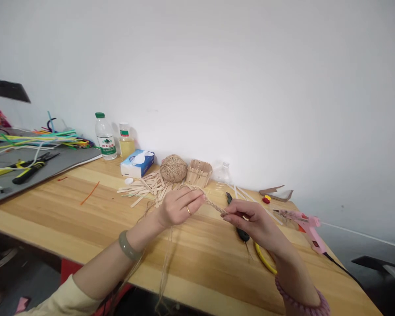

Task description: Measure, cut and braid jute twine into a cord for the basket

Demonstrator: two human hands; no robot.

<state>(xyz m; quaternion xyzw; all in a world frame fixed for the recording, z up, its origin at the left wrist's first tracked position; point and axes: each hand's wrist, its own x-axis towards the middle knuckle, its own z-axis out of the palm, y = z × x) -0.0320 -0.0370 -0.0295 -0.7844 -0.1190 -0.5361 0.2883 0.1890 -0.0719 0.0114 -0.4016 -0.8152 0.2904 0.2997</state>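
A braided length of jute twine (213,205) runs between my two hands above the wooden table. My left hand (181,205), with a ring and a bracelet, is closed around the twine; its fingertips are partly hidden. At the braid's right end, my right hand (250,219) pinches the twine between thumb and fingers. Loose strands (166,263) hang from under my left hand past the table's front edge. Behind my hands sit a ball of jute twine (174,168) and a small holder made of wooden sticks (199,173).
Loose craft sticks (148,186), a tissue box (137,164) and a water bottle (105,138) stand left of centre. Pliers (29,170) and pipe cleaners (52,139) lie on a grey mat. A pink glue gun (311,226) and a dark-handled tool (242,234) are at right.
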